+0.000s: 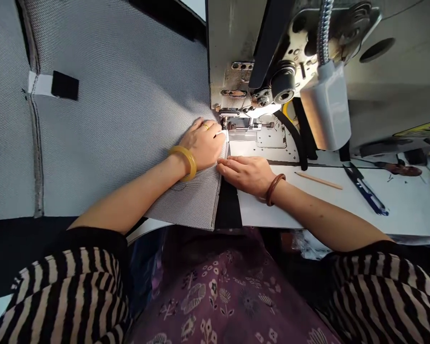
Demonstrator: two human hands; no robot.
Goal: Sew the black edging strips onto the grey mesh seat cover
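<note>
Your left hand point(202, 143) lies on the grey mesh fabric point(122, 95), wrist low and fingers curved forward, with the fingertips just behind the presser foot point(232, 119) of the sewing machine point(232, 71). It isn't clenched, but from this view you can't tell whether those fingers are pinching the fold or only pressing on it. A yellow bangle point(183, 162) sits on that wrist and a ring point(206, 126) on one finger.

Your right hand point(243, 174) is open and flat, fingers stretched towards the left hand, pressing along the fabric's stitched edge beside a black strip point(228, 205). A brown bangle point(274, 188) circles that wrist.

The fabric spreads away to your left and runs under the presser foot, with a black tag point(64, 85) and a white label point(39, 82) on its far part. Nothing stands between your hands and the presser foot.

To the right, on the white worktop point(308, 215), lie a wooden stick point(318, 180) and blue-handled thread snips point(365, 190). A black drive belt point(301, 138) runs down beside the machine's metal plate point(272, 138). Your striped sleeves point(57, 286) frame the view, above your purple floral lap point(218, 296).
</note>
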